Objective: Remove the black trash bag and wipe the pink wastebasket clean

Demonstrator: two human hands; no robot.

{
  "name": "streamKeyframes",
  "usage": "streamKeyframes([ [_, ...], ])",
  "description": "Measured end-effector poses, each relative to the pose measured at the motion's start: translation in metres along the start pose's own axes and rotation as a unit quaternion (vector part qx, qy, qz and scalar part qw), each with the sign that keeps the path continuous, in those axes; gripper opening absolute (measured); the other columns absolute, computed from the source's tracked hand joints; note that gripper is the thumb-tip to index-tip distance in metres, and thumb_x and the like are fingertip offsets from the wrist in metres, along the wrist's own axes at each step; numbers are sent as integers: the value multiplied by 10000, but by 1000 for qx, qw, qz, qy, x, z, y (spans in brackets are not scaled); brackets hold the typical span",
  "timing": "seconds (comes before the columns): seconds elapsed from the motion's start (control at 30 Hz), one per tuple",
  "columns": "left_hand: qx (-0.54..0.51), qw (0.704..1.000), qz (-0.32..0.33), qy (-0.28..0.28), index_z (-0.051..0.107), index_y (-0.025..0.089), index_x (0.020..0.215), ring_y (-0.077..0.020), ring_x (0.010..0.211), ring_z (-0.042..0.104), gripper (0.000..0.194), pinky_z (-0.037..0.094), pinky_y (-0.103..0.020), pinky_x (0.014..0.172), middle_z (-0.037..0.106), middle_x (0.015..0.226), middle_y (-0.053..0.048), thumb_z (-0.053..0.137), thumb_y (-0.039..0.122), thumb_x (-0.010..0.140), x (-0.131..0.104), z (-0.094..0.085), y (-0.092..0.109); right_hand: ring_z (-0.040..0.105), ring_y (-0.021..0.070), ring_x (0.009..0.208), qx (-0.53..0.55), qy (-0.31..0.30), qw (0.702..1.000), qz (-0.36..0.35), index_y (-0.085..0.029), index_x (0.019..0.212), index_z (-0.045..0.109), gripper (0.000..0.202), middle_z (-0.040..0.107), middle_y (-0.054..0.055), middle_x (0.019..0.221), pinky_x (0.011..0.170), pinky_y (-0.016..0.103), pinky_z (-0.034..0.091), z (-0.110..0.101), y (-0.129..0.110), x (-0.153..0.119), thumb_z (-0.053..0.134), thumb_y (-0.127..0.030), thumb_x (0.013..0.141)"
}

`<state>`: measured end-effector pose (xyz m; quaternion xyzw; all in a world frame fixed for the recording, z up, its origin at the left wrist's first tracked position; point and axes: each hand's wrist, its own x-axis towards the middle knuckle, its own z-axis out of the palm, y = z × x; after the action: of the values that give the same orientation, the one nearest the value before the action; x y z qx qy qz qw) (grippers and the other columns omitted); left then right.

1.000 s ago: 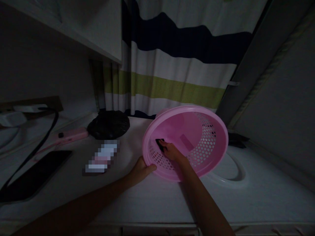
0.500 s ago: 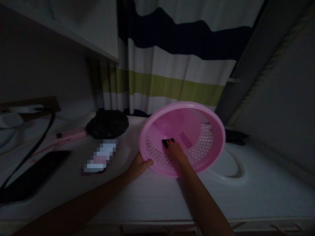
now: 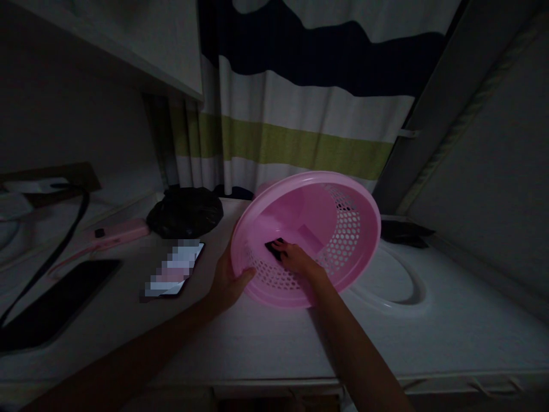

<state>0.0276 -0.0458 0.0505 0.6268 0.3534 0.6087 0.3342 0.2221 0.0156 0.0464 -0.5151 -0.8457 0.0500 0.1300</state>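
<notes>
A pink plastic basket with honeycomb holes in its side lies tipped, its mouth facing me. My left hand grips the left part of its rim, thumb on the inside edge and fingers behind. Reaching through the mouth, my right hand is closed on a small flat black cloth and presses it against the inner wall. Whether it is a cloth or a thin pad is hard to tell in the dim light. A darker pink rectangle shows on the basket's inside.
On the white countertop at left lie a lit phone, a dark tablet-like slab, a pink power strip and a black plastic bag. A white ring and black bags lie right. A striped curtain hangs behind.
The basket has shifted a little left and turned slightly. My right hand has moved the black cloth left along the inner wall. My left hand has moved left with the rim.
</notes>
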Motion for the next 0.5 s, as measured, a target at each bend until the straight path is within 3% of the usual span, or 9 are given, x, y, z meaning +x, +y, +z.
streamKeyframes([
  [0.13,-3,999,40,-2,504,140,1059,-238,936,565,480,458,-367,825,610,981,-85,568,225,591,0,1,-1,539,158,1043,10,-24,998,57,-244,1204,518,452,567,15,1192,900,256,394,-6,0,-3,385,-121,791],
  [0.3,-13,995,96,11,539,142,969,-221,818,599,424,499,-348,722,630,884,-64,555,195,548,0,3,1,547,194,1009,-41,-24,990,132,-156,1124,572,373,589,103,1135,835,275,413,-8,1,-3,375,-144,807],
  [0.5,-22,994,110,0,535,153,992,-212,832,597,445,500,-337,724,634,907,-61,553,164,547,-1,5,4,460,201,1103,-91,-18,987,133,-128,1172,523,393,528,116,1207,928,300,337,1,7,4,358,-145,816],
])
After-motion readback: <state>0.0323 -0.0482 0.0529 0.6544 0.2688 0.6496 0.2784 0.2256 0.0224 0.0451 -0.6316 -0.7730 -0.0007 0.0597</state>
